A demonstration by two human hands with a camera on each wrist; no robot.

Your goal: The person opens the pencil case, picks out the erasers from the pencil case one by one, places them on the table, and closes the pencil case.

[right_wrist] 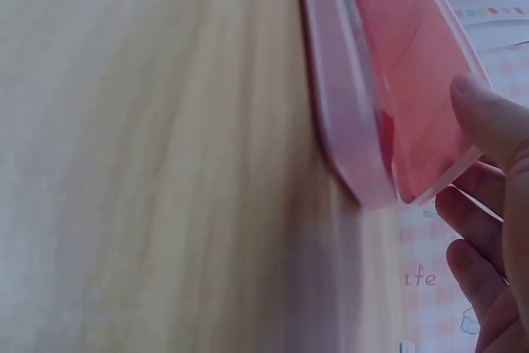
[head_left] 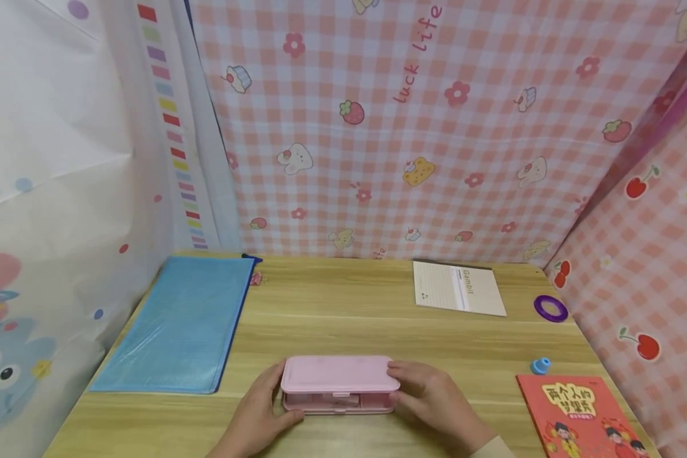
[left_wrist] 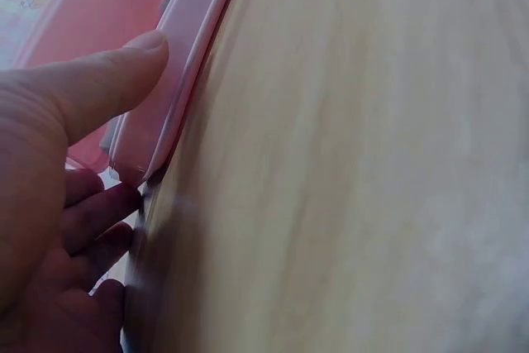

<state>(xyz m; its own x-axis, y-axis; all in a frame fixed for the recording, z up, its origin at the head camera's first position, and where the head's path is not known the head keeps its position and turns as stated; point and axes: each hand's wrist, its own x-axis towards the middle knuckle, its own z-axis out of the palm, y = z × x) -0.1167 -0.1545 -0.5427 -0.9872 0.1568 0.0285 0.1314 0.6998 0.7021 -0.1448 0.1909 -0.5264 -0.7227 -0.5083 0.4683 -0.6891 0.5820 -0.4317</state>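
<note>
A pink pencil case (head_left: 340,374) lies on the wooden table in front of me, its lid partly raised above the base. Through the gap at the front, some contents show, but I cannot make out what they are. My left hand (head_left: 261,407) holds the case's left end, thumb on the front edge of the base (left_wrist: 157,113) and fingers at the side. At the other end, my right hand (head_left: 437,397) grips the lid's right edge between thumb and fingers. The lid's pink inner face (right_wrist: 421,80) is visible in the right wrist view.
A blue zip folder (head_left: 177,324) lies at the left. Toward the back right are a notebook (head_left: 443,289) and a purple ring (head_left: 551,308). A small blue cone-shaped piece (head_left: 541,366) stands behind a red book (head_left: 578,413). Patterned cloth hangs around the table.
</note>
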